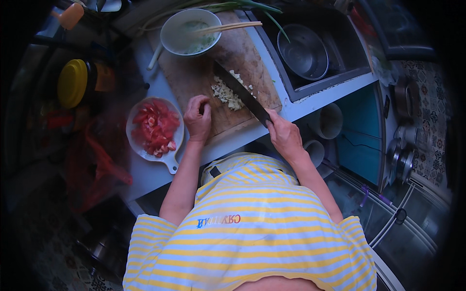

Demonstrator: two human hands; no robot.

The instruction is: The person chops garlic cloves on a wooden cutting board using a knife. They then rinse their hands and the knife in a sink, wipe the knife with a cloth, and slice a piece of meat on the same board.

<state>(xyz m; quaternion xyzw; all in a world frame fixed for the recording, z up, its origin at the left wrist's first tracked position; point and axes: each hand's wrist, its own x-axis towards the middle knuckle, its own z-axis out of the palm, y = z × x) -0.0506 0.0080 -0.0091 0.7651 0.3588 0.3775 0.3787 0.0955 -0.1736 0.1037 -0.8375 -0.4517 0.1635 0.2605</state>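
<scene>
My right hand (285,136) grips the handle of a kitchen knife with a long dark blade (242,91). The blade lies slantwise over a heap of chopped garlic (228,95) and hides part of it. Beneath is a worn wooden cutting board (174,74). At the board's near left edge rests my left hand (198,118), its fingers loosely curled with nothing visible in them. Just left of that hand, a white handled dish (173,165) holds cut red pieces, probably tomato (154,125).
A bowl (171,38) with chopsticks (233,27) across its rim stands at the board's far end, near green onions (255,5). To the right, a metal basin (304,54) sits in the sink (338,74). A red plastic bag (102,160) hangs at left.
</scene>
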